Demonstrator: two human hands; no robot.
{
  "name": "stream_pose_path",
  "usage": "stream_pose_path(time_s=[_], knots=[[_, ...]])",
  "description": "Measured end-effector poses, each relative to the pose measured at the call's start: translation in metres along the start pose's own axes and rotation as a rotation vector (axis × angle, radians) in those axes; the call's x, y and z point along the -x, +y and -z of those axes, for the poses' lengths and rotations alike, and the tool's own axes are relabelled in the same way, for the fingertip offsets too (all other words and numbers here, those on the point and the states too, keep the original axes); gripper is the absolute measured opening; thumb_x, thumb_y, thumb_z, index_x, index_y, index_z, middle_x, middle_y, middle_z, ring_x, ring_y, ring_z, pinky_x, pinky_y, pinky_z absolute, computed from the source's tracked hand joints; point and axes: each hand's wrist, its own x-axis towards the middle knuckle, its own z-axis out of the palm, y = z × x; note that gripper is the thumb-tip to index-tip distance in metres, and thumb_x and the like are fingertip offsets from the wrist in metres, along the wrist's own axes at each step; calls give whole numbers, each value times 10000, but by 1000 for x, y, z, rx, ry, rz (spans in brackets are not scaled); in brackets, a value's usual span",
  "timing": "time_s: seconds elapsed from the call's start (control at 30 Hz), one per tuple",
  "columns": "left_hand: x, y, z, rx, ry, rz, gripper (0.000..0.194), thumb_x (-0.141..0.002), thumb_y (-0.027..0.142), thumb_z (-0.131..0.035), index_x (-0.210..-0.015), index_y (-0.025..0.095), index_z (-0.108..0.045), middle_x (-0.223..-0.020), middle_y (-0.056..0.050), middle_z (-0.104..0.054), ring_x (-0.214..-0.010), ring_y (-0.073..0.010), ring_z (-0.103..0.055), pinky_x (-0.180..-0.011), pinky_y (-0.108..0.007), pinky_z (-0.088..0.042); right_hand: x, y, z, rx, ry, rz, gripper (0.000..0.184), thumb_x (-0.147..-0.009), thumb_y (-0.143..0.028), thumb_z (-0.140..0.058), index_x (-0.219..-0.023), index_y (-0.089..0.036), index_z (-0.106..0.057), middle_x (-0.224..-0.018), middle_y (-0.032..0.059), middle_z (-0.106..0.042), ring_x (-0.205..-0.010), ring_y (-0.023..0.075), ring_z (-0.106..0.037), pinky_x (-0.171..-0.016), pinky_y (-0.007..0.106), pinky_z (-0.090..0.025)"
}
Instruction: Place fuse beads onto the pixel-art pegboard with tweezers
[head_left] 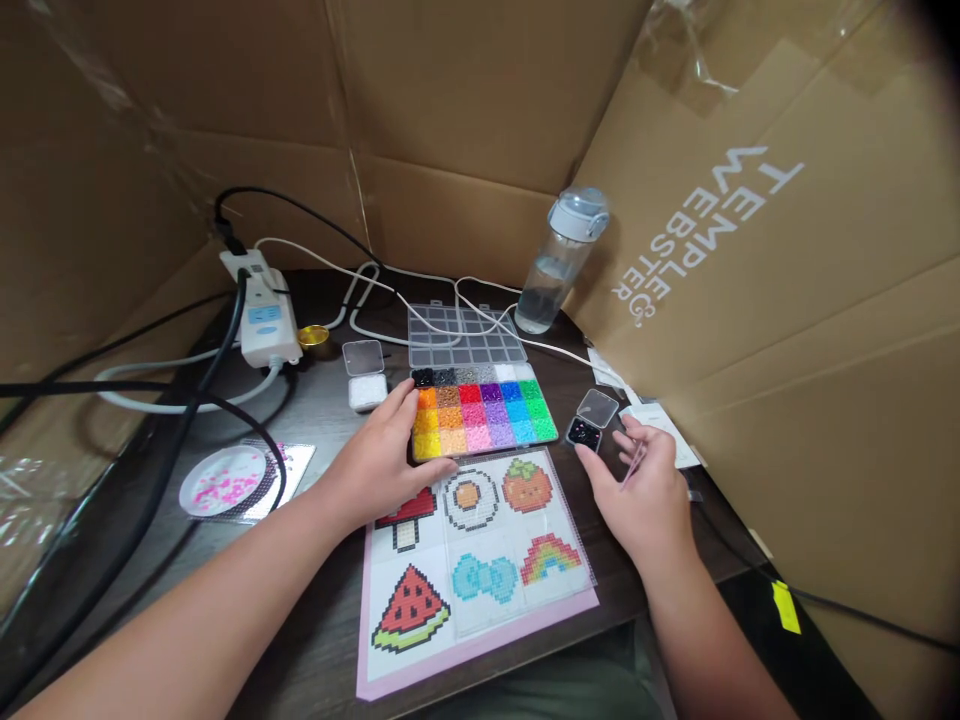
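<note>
My left hand [379, 445] grips the near left corner of a bead box [555, 432], fingers along its side and thumb stretched by its front edge. Small beads sorted by colour fill its compartments; its clear lid [465, 345] lies open behind. My right hand [645, 490] holds slim pink tweezers [634, 462], partly hidden by the fingers. Its thumb is at the near edge of a small open box of black beads [584, 434]. In front of me, a pattern sheet [411, 610] with pixel pictures lies under a clear pegboard [574, 540].
A small box of white beads [367, 392] stands open left of the bead box. Farther left, a white dish [223, 480] holds pink beads. A power strip [268, 320] with cables, a gold cup [313, 336] and a water bottle [561, 260] stand behind. Cardboard walls [465, 100] surround the table.
</note>
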Motion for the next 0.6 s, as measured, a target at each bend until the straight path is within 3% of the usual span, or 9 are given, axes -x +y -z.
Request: stream_pose_path(time_s=[0.1, 0.27, 0.6], knots=[[0, 1, 0, 14, -3, -2, 994, -782, 651, -649, -1527, 75, -332, -1652, -193, -207, -1512, -333, -266, -1218, -430, -309, -5, -3, -3, 118, -61, -32, 535, -705, -548, -730, -1020, -239, -427, -1315, 229, -638, -1041, 396, -706, -799, 506, -555], [1, 0, 0, 51, 2, -18, 986, -779, 629, -664, -1523, 71, -334, -1649, -202, -209, -1515, -346, -252, -1222, -438, -301, -12, -5, -6, 245, -138, -97, 528, -693, -551, -698, -1012, -232, -423, -1014, 188, -716, -844, 388, -712, -703, 455, -502], [2, 5, 0, 84, -30, -55, 1046, -751, 583, -724, -1530, 34, -294, -1639, -250, -195, -1531, -355, -190, -1250, -445, -218, -10, -1, -4, 306, -142, -106, 486, -693, -553, -670, -992, -229, -465, -897, 122, -660, -778, 353, -656, -711, 451, -470]])
